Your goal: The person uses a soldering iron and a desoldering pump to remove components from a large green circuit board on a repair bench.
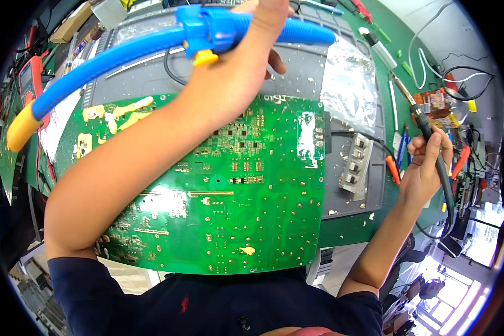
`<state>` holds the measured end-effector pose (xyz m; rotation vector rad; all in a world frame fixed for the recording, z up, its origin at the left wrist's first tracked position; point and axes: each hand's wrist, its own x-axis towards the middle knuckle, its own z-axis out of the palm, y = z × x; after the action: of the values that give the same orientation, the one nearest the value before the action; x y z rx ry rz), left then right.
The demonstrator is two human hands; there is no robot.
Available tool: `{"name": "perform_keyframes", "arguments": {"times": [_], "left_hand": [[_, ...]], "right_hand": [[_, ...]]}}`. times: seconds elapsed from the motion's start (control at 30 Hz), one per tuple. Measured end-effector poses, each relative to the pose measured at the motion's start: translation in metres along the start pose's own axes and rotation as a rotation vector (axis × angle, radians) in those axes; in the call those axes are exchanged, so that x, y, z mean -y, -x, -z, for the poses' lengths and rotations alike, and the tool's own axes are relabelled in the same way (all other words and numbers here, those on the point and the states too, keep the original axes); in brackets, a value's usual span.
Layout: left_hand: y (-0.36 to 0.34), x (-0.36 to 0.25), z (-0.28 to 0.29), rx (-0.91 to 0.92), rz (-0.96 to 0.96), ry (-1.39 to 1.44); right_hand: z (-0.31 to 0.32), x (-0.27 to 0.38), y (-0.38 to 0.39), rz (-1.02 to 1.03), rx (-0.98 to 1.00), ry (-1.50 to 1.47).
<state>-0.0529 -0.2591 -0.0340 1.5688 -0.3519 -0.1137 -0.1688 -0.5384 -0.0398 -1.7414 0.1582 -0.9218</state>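
Observation:
My left hand [255, 53] reaches across to the far side of the bench and is closed round a blue segmented hose [112, 53] with a blue valve joint, a yellow lever and a yellow nozzle. Some of its fingers are hidden behind the hose. Off to the right, my right hand [428, 162] grips a soldering iron [423, 120] by its black handle; the metal barrel points up and away. Below my left forearm lies a large green circuit board [263, 218], with yellowish glue patches at its far left corner. Neither hand touches the board.
Under the board is a grey mat [350, 204] on a green bench. Right of the board lie a strip of black components [354, 168], a clear plastic bag [347, 84] and an orange-handled tool [392, 169]. A red multimeter [31, 81] stands at the left; cables trail at the right.

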Motion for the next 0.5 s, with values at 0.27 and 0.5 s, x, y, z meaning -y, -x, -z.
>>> {"name": "perform_keyframes", "arguments": {"times": [0.27, 0.5], "left_hand": [[-0.005, 0.018, 0.001, -0.025, -0.048, 0.177], [-0.005, 0.019, 0.002, -0.005, -0.122, 0.152]], "right_hand": [[-0.054, 0.022, -0.057, -0.132, 0.209, -0.078], [-0.146, -0.009, -0.14, -0.07, 0.304, -0.068]]}}
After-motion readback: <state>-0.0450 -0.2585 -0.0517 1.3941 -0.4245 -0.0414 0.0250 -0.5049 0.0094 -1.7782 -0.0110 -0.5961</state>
